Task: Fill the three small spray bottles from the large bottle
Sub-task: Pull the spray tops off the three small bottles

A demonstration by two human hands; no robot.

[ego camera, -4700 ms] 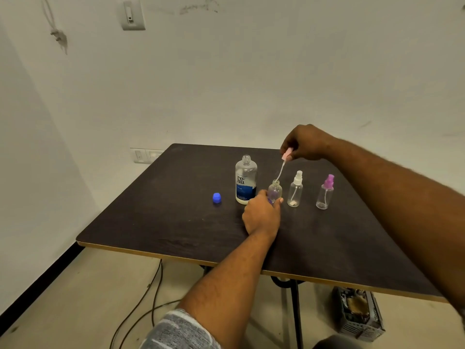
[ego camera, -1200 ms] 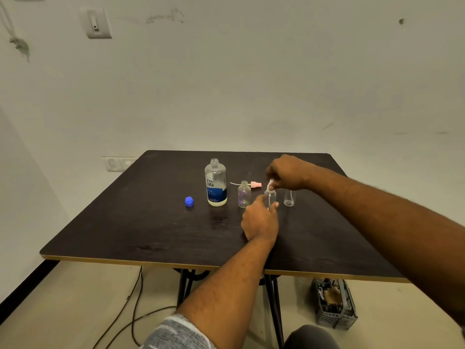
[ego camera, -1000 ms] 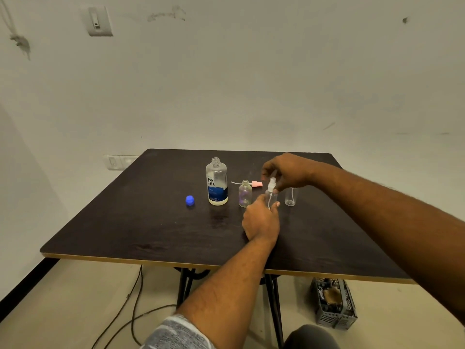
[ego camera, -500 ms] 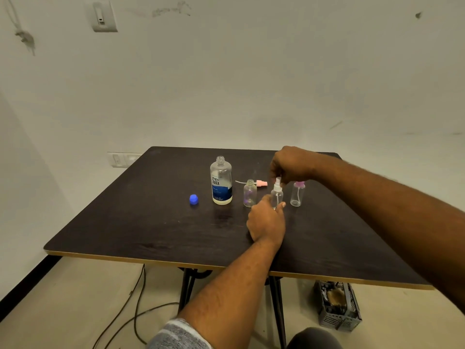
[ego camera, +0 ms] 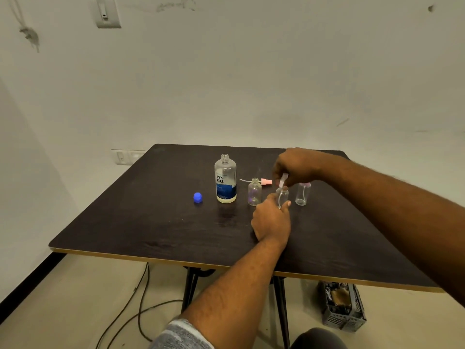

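Head view, sweeping from the left. Loose blue cap (ego camera: 197, 197) on the table (ego camera: 151, 222), left of the large bottle (ego camera: 225, 182) and apart from it. Large bottle upright, mouth uncapped; likely the heaviest piece here, stiff enough to take round its labelled middle. Just right of the large bottle, first small spray bottle (ego camera: 254, 193), upright, neck open, with the pink spray head (ego camera: 266, 182) lying on the table just behind. Next along to the right, middle small spray bottle (ego camera: 283, 195), standing on the table in the grip of the left hand (ego camera: 271, 220), wrapped round its lower body, forearm reaching in from the near edge. Probably thin clear plastic: light, slick, quick to tip, so worth holding low round the body without squeezing. Above it, right hand (ego camera: 295, 165) arched over from the right, pinching the white spray head (ego camera: 283, 178) at the neck; hard to tell whether seated or lifted free. Small and fiddly, probably with a thin dip tube beneath, so best drawn straight up. Farthest right of the large bottle, third small spray bottle (ego camera: 302, 196), upright, pinkish top partly hidden behind the right hand.
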